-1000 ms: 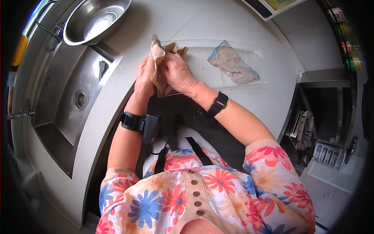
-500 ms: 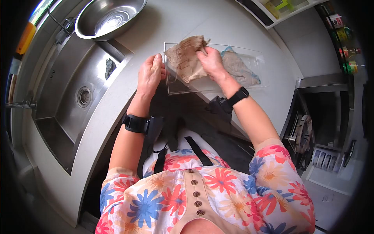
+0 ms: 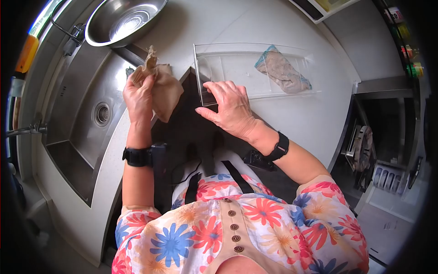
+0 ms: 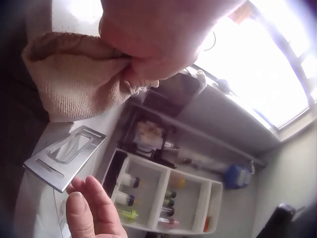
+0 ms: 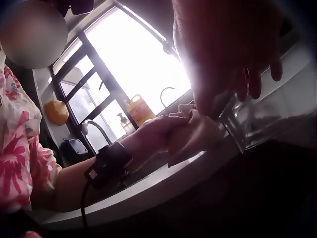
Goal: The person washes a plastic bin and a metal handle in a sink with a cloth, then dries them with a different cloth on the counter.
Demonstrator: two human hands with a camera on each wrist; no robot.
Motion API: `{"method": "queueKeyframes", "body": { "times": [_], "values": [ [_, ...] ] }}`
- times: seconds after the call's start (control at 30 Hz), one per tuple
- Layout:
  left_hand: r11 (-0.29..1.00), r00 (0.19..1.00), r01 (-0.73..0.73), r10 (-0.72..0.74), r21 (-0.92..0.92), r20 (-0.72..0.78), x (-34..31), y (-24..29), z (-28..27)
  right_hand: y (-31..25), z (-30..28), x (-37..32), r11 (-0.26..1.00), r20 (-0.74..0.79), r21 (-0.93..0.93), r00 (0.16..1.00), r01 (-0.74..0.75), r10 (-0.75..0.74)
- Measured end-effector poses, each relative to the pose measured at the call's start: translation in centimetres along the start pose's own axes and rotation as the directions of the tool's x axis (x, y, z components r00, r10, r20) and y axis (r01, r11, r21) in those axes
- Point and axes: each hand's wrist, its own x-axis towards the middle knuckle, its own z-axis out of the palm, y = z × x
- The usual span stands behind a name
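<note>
The left hand (image 3: 138, 99) pinches a tan cloth (image 3: 167, 92) by its gathered top, and the cloth hangs over the counter's edge beside the sink. In the left wrist view the cloth (image 4: 74, 79) droops from the fingers. The right hand (image 3: 232, 107) is at the near left end of a clear plastic drawer or tray (image 3: 237, 93), fingers spread and slightly bent; whether it touches the rim I cannot tell. A second cloth, beige with blue edging (image 3: 283, 73), lies bunched at the tray's right part.
A steel bowl (image 3: 130, 23) stands at the counter's back left, beside a steel sink (image 3: 82, 118) with a dark item partly hidden behind the left hand. At the right is an open dark compartment (image 3: 388, 123). Shelves with bottles (image 4: 166, 198) show in the left wrist view.
The tan cloth has passed from the right hand to the left and moved left, off the tray. The right hand has come down to the tray's left end with its fingers spread.
</note>
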Motion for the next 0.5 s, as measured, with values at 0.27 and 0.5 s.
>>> {"method": "queueKeyframes", "body": {
  "times": [0.27,0.5],
  "values": [
    [0.840,0.858,0.508,-0.474,-0.194,0.196,1.3,-1.5,6.6,1.0,3.8,0.9,0.999,-0.108,-0.046,0.994,-0.023,0.018],
    [0.772,0.787,0.616,-0.601,-0.154,0.140,2.9,-1.4,7.3,1.0,3.5,0.8,1.000,-0.074,0.000,0.997,-0.004,0.004]
  ]
}}
